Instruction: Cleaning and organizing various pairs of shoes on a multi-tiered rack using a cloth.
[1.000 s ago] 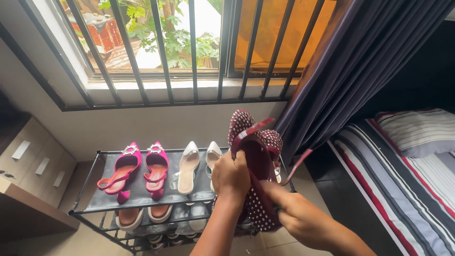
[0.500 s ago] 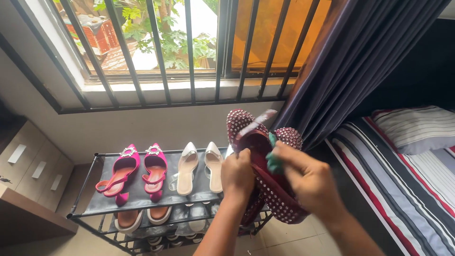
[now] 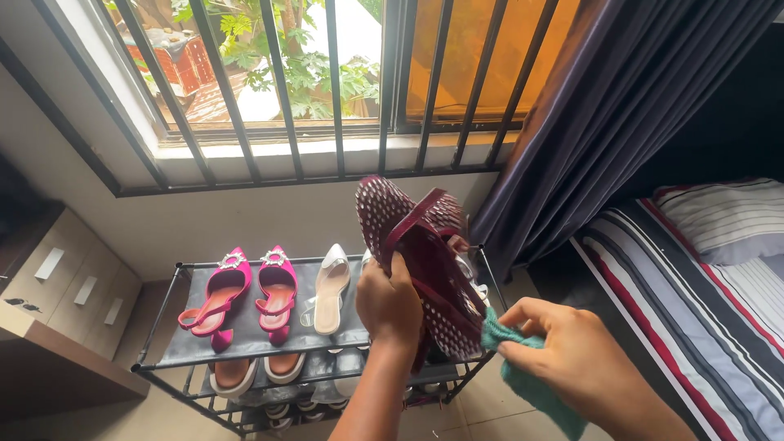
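So, your left hand is clenched round a pair of dark red studded slingback shoes, gripping them approx. mid-length, w/ the pointed toes sticking up above your knuckles toward the window and the heel ends hanging down to the right of your fist. One strap loops out above your fingers. The shoes are held in the air, in front of the rack, not resting on anything.

Your right hand sits lower and to the right of the left, fingers pinched on a teal knitted cloth. One end of the cloth pokes up past your fingertips, right next to the studded side of the shoes; can't tell if it actually touches. The rest hangs below your palm.

Behind your left hand, and to its left, is a black metal shoe rack w/ grey fabric shelves. On its top shelf: a pair of hot pink satin heels w/ jewelled buckles, well left of your fist, and a white pointed heel just beside it. Lower shelves hold more shoes, partly hidden.

Beyond your right hand: dark purple curtain and a striped bed. Above both hands, the black-barred window.
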